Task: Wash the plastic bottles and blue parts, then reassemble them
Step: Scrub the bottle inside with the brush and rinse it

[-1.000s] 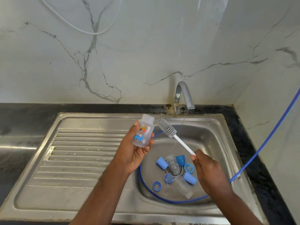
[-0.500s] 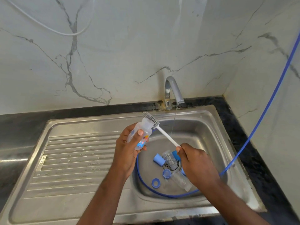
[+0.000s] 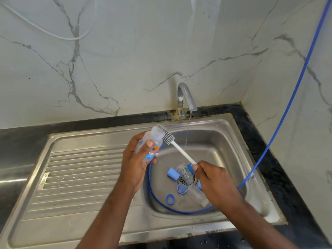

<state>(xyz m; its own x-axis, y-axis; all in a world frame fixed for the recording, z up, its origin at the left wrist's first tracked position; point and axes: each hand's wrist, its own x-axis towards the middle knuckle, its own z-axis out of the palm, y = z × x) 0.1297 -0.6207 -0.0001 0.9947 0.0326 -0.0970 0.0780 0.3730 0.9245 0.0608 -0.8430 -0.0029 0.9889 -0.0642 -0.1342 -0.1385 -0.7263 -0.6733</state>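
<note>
The left hand (image 3: 136, 162) grips a small translucent bottle (image 3: 150, 143) over the left edge of the sink (image 3: 224, 139) basin, with the thumb across the printed front and the other fingers wrapped behind. The bottle's long axis is tilted: the open mouth points up, away from the person and slightly right, and the base sits toward the palm. The right hand (image 3: 213, 184) pinches the lower end of a brush (image 3: 181, 151) between thumb and curled fingers. The brush's long axis runs diagonally up and left from the right fingers, and its bristle head lies against the bottle's neck and rim. Whether it has entered the mouth cannot be told. Both forearms reach in from below. Under and just left of the right fingers, a blue cap (image 3: 173, 174), blue rings (image 3: 170, 198) and clear bottles (image 3: 196, 195) lie in the basin, ringed by a blue hose (image 3: 287, 105). Beyond the fingers, the tap (image 3: 186, 97) runs a thin stream.
</note>
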